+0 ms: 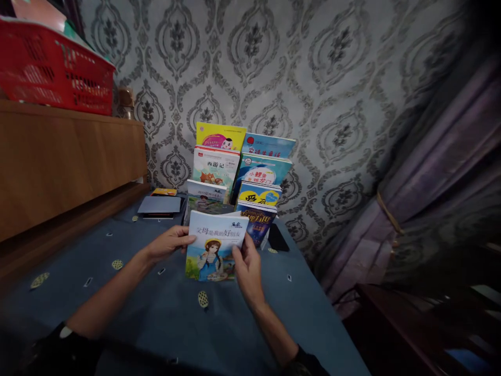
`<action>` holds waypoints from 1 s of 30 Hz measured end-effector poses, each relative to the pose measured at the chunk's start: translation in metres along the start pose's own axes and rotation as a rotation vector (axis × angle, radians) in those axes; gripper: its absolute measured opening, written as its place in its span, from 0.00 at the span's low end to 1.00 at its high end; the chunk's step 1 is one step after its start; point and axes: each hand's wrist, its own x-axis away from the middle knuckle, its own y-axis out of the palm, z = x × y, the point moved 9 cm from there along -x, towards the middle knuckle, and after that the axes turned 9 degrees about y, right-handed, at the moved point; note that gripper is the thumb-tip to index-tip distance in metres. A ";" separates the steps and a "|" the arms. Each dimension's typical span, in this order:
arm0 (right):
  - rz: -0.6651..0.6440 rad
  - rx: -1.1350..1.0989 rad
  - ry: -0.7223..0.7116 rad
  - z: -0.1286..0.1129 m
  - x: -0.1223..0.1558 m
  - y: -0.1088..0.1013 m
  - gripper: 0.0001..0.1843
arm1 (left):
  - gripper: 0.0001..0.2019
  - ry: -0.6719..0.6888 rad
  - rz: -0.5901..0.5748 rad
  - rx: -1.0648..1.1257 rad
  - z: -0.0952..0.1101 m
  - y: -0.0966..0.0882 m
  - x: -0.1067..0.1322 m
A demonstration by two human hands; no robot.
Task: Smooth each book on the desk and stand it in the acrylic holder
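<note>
A thin picture-covered book (213,256), showing a girl in a yellow hat, is held upright in front of a tiered stand of books. My left hand (171,243) grips its left edge, thumb on the cover. Along the right edge, my right hand (249,266) closes on it in the same way. Right behind it on the left is a book with a pale cover (205,196); a dark blue book (256,222) stands to the right. Higher up are a white and green book (216,166), a yellow book (221,136) and several blue ones.
Flat notebooks (160,205) lie on the blue tablecloth (156,308) at the left. A dark flat object (278,238) is right of the stand. A wooden cabinet (70,162) with a red basket (58,73) borders the left; a curtain (391,219) hangs right.
</note>
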 end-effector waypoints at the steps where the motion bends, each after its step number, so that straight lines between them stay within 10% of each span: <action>1: 0.002 0.004 0.008 -0.003 0.002 0.000 0.29 | 0.24 0.022 -0.052 -0.041 0.004 0.001 0.001; 7: -0.066 0.080 0.177 0.030 0.031 0.004 0.23 | 0.22 -0.063 -0.284 -0.164 -0.032 0.005 0.021; 19: 0.000 0.422 0.121 0.022 0.030 -0.012 0.08 | 0.21 -0.119 -0.365 -0.131 -0.065 0.006 0.029; 30: -0.207 0.204 0.233 0.041 0.014 0.010 0.12 | 0.23 -0.195 -0.313 -0.169 -0.076 -0.007 0.024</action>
